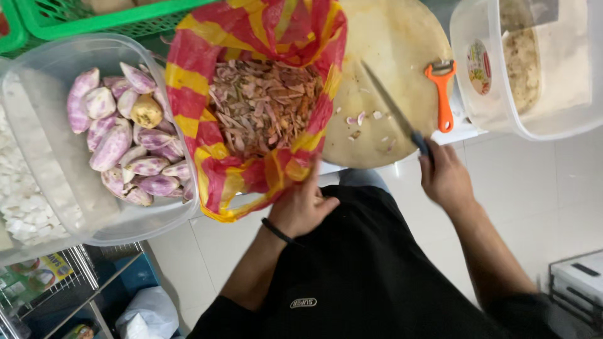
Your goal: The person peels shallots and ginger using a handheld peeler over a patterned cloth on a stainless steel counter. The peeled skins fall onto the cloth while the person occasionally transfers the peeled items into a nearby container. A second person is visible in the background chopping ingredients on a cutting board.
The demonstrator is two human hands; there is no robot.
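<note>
- Black short-sleeved top (370, 263) of soft fabric, with a small pale oval logo patch low on the front.
- Thin black band (277, 231) around the left wrist.
- Both forearms bare; left hand (303, 206) and right hand (445, 178) ungloved, without rings.

A white counter (461, 130) carries a round wooden cutting board (396, 75), a red-and-yellow bag (251, 100) of peelings, and two clear plastic tubs (94, 213) (534, 119).

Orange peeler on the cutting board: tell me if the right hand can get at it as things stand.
Probably not right away: the right hand is closed around the knife handle. The orange peeler lies uncovered on the round cutting board just beyond it, so the path itself looks free.
</note>
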